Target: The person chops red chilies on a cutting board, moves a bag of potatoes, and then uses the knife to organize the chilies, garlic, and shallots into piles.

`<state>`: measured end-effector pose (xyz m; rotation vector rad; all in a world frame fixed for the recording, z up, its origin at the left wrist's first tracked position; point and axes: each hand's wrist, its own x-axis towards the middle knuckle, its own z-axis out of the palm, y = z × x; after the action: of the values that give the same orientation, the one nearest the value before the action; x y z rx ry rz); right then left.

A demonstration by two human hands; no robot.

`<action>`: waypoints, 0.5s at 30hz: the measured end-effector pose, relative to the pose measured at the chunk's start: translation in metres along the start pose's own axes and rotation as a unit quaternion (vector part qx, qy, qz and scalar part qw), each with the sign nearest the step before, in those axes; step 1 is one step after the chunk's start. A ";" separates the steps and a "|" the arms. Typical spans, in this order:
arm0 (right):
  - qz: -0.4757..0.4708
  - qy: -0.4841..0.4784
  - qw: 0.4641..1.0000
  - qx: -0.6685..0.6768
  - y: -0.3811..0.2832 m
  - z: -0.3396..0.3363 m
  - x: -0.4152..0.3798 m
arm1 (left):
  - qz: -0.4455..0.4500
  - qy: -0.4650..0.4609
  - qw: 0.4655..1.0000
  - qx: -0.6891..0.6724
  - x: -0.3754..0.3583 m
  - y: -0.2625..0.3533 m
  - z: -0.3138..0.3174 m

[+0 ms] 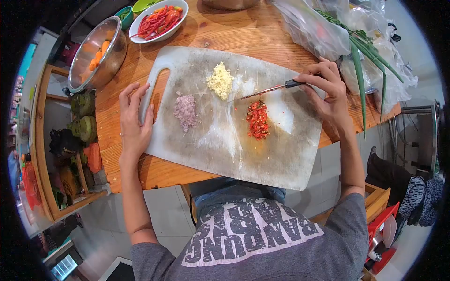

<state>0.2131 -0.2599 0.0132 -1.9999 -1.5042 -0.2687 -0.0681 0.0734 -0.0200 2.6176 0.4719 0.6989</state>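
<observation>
On a wooden table lies a white plastic cutting board (187, 140), worn and stained, turned at an angle. My left hand (135, 122) holds its left edge beside the handle slot, thumb and fingers bent against the rim. In my right hand (328, 86) is a knife (267, 90), gripped by its black handle above the board's right side. Its blade points left, flecked with red bits. Just below the blade sits a pile of chopped red chili (258, 121). Minced garlic (220, 81) is heaped near the top, and chopped shallot (185, 112) lies at the left.
A white bowl of red chilies (159, 21) and a metal bowl with carrots (97, 56) stand at the back left. Plastic bags (318, 33) and green onions (363, 70) crowd the back right. Left of the table is a wooden crate (42, 140) of vegetables.
</observation>
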 end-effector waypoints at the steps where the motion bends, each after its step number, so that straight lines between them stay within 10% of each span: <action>1: -0.009 -0.007 1.000 -0.003 0.001 -0.001 0.001 | 0.000 0.000 1.000 0.000 0.000 0.000 0.000; 15: 0.062 0.039 0.996 -0.044 0.010 -0.017 -0.030 | -0.013 -0.015 1.000 0.007 -0.001 0.002 -0.002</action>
<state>0.2158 -0.2958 0.0079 -2.1179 -1.3352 -0.3622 -0.0695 0.0722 -0.0175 2.6263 0.5034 0.6505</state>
